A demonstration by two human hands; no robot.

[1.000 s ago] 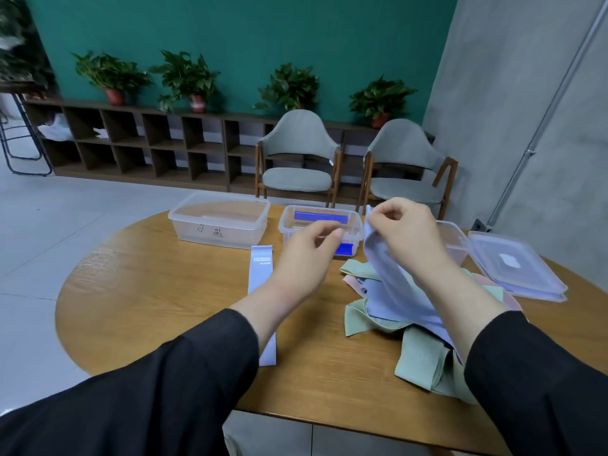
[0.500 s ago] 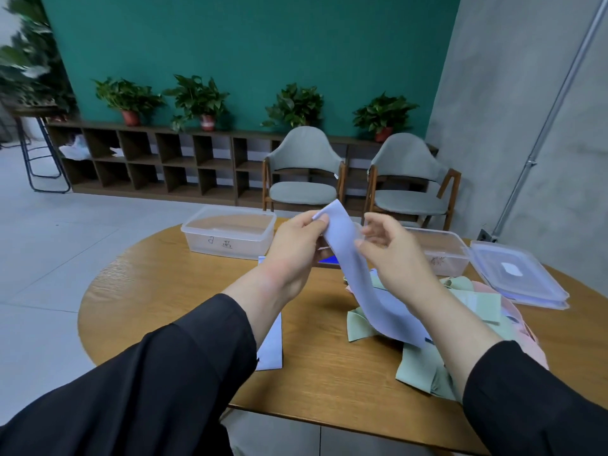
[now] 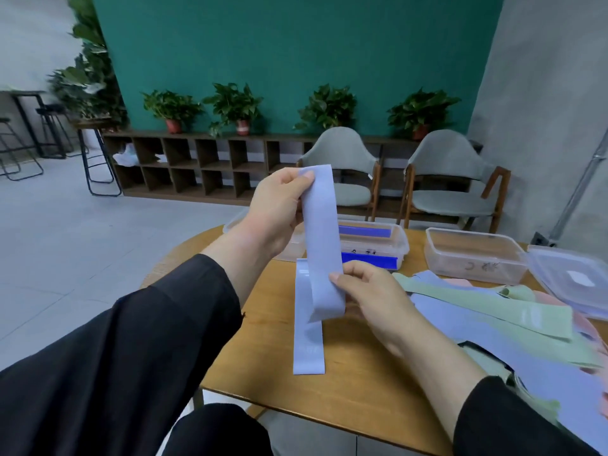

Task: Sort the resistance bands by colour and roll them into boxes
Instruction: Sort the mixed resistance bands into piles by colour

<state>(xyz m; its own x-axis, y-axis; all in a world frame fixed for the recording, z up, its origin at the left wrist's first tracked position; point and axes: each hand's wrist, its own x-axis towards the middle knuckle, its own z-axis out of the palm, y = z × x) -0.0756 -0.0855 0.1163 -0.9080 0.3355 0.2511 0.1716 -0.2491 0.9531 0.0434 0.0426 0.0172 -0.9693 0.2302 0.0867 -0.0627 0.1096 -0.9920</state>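
A half-second ago the lilac band (image 3: 320, 238) still trailed down into the pile at the right; now it hangs free of it, held upright between both hands, so it has been picked out by colour. My judgement is that it is ready either to be laid with its match or rolled up.

Nearest, the right hand (image 3: 378, 301) pinches the band's lower fold, thumb on the front face and fingers curled behind, so the grip is narrow and holding cloth. The fold sits at about 9 o'clock from that palm, just above the tabletop (image 3: 355, 390) and not touching it as far as I can tell.

Flat on the tabletop directly under the fold lies a second lilac band (image 3: 308, 343), running toward 6 o'clock. At 3 o'clock from the hands the pile (image 3: 513, 317) of green, lilac and pink bands lies unsorted.

Higher and farther, the left hand (image 3: 279, 209) pinches the band's top end, thumb over the near face, a narrow grip holding it; the band's top edge stands at 1 o'clock from that hand.

Beyond, at 12 o'clock, a clear box (image 3: 399, 241) holds dark blue bands, with an empty-looking box (image 3: 473, 258) at 2 o'clock and another box partly hidden behind the left hand.
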